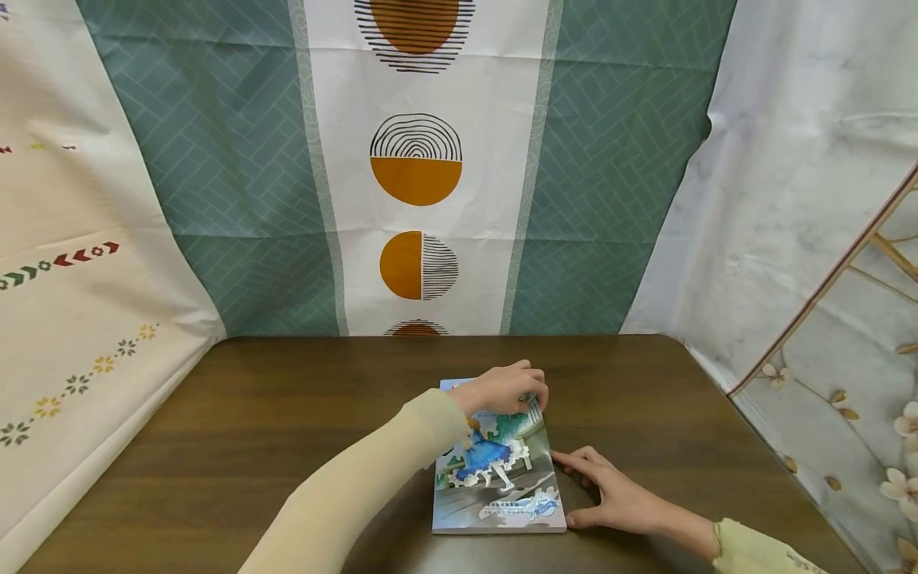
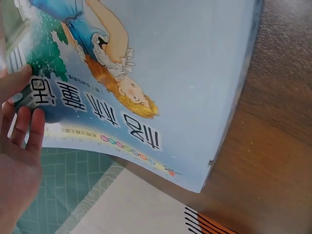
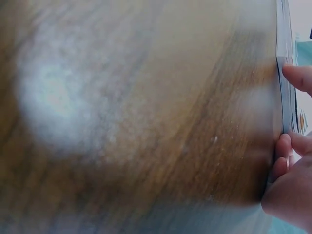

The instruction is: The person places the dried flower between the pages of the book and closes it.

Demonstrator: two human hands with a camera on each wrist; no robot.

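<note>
A paperback book [image 1: 495, 478] with a drawn figure in a blue dress on its cover lies on the brown table. My left hand [image 1: 505, 389] reaches across it and pinches the far right corner. In the left wrist view, the thumb and fingers of that hand [image 2: 19, 161] are at the corner, and the cover [image 2: 195, 63] bows slightly there. Beside the book's right edge rests my right hand [image 1: 617, 498], its index finger and thumb touching that edge. The right wrist view shows this hand [image 3: 292, 180] along the page edges [image 3: 285, 97].
The wooden table [image 1: 287, 430] extends around the book. A green and white patterned cloth [image 1: 488, 183] hangs behind the far edge. Pale cloths stand at the left [image 1: 86, 319] and right [image 1: 760, 263] sides.
</note>
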